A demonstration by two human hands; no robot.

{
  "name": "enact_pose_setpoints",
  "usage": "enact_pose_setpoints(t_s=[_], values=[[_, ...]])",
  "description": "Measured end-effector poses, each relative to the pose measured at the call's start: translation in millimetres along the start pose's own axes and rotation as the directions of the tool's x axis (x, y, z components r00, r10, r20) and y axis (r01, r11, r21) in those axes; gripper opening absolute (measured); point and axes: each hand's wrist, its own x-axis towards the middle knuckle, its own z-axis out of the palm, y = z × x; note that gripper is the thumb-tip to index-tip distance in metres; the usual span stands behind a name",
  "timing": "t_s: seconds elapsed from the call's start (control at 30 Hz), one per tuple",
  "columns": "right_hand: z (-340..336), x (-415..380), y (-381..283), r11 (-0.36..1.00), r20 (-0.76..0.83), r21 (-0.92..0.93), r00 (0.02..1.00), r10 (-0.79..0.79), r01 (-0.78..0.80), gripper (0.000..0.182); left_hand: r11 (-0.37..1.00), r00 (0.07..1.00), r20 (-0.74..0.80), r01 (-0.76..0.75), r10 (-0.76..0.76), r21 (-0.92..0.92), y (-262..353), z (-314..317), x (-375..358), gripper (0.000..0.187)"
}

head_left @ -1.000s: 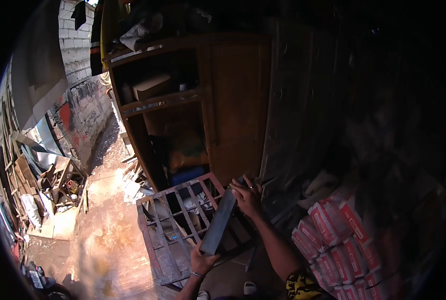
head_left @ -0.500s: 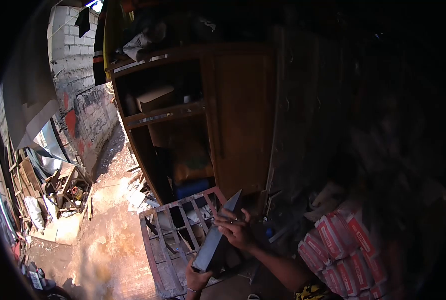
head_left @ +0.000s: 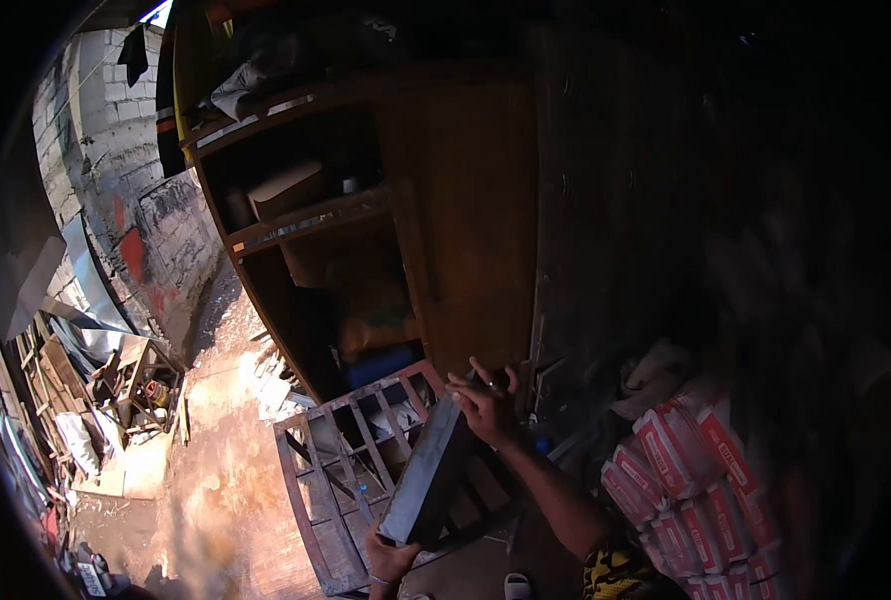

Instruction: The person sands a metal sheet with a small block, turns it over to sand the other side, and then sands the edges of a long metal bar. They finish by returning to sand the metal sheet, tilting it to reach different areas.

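A long, grey, flat-faced board (head_left: 424, 475) slants upward in front of me, its dark side turned to the right. My left hand (head_left: 390, 560) grips its lower end, thumb over the edge. At the upper end, my right hand (head_left: 488, 408) holds the corner with its nearer fingers, while other fingers stick up off it. Beneath and behind the board lies a slatted frame (head_left: 318, 485) with worn reddish paint. Shadow hides the board's underside and part of my right palm.
A brown wooden cabinet (head_left: 471, 220) with open shelves stands ahead. Red-and-white packs (head_left: 681, 455) are stacked at right. Scrap wood (head_left: 61, 370) leans at left, beside a sunlit floor path (head_left: 211, 460) and a block wall (head_left: 171, 225). A sandal (head_left: 517, 585) shows at the bottom.
My right hand has moved from across the board's upper face to its top end. The board's pointed upper tip no longer shows past the hand. The view has shifted slightly.
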Motion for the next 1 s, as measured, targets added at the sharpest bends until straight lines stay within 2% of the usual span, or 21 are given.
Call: enact_pose_setpoints(t_s=[0.07, 0.13, 0.2, 0.27, 0.33, 0.4, 0.47, 0.5, 0.53, 0.6, 0.67, 0.7, 0.8, 0.83, 0.9, 0.93, 1.0], values=[[-5, 18, 20, 0.992, -0.101, -0.047, 0.989, 0.11, -0.115, 0.021, 1.0, 1.0, -0.022, -0.003, 0.003, -0.016, 5, 3, -2, 0.059], [10, -10, -10, 0.999, -0.068, 0.002, 0.996, 0.049, -0.049, 0.021, 0.999, 0.997, -0.079, -0.023, 0.021, -0.022, 14, 6, -3, 0.06], [-14, -35, -69, 0.989, 0.215, 0.139, 0.973, -0.089, 0.06, 0.02, 1.0, 0.996, -0.085, -0.004, 0.003, -0.007, 13, 5, 4, 0.061], [-5, -31, -55, 0.979, 0.129, 0.136, 0.977, -0.171, 0.153, 0.02, 0.998, 0.998, -0.055, 0.006, -0.002, 0.067, -13, -11, 2, 0.063], [-3, -5, -12, 0.999, 0.055, 0.042, 0.998, -0.025, 0.022, 0.02, 0.996, 0.998, 0.049, 0.029, -0.034, 0.082, -4, -7, 0, 0.064], [-5, 11, 5, 0.994, 0.011, -0.026, 0.994, 0.111, -0.111, 0.02, 0.997, 1.0, 0.013, 0.015, -0.016, 0.076, 16, 2, -6, 0.061], [1, -17, -44, 0.998, 0.109, 0.063, 0.994, 0.007, -0.014, 0.019, 0.998, 0.999, -0.035, -0.02, 0.022, 0.056, 14, 3, -3, 0.059], [-8, -33, -82, 0.986, 0.246, 0.164, 0.968, -0.053, 0.013, 0.018, 0.999, 0.998, -0.057, 0.02, -0.019, 0.025, 15, 1, -4, 0.06], [-4, -54, -109, 0.961, 0.296, 0.256, 0.938, -0.179, 0.103, 0.019, 0.999, 0.999, -0.024, 0.042, -0.041, 0.023, 11, -3, -4, 0.059], [-10, -63, -127, 0.941, 0.321, 0.289, 0.908, -0.27, 0.177, 0.018, 0.996, 0.995, 0.054, 0.087, -0.088, 0.024, -1, -13, 0, 0.059], [-9, -29, -78, 0.973, 0.23, 0.199, 0.96, -0.162, 0.117, 0.018, 0.999, 0.999, 0.041, 0.024, -0.026, 0.041, 8, -3, 0, 0.057], [-12, -9, -50, 0.996, 0.182, 0.082, 0.982, -0.053, 0.039, 0.019, 0.999, 0.999, 0.042, 0.0, -0.002, 0.048, 11, -1, -1, 0.057], [-16, -2, -31, 0.995, 0.141, -0.094, 0.99, 0.025, -0.012, 0.024, 1.0, 0.999, 0.051, -0.02, 0.019, 0.023, 13, -1, -4, 0.057], [-12, -16, -57, 1.0, 0.199, 0.011, 0.98, -0.009, 0.007, 0.024, 1.0, 0.998, 0.054, -0.019, 0.019, 0.005, 12, 0, -2, 0.058], [-20, -52, -117, 0.971, 0.381, 0.209, 0.904, -0.193, 0.119, 0.024, 0.999, 0.999, 0.049, -0.009, 0.011, -0.049, 3, -1, 1, 0.057], [-19, -65, -134, 0.946, 0.412, 0.283, 0.871, -0.267, 0.157, 0.022, 1.0, 0.998, 0.061, 0.016, -0.016, 0.003, 5, -3, 2, 0.057], [-25, -47, -116, 0.966, 0.378, 0.213, 0.9, -0.22, 0.146, 0.021, 0.992, 0.993, 0.089, 0.069, -0.079, 0.108, 10, -9, 1, 0.056]])
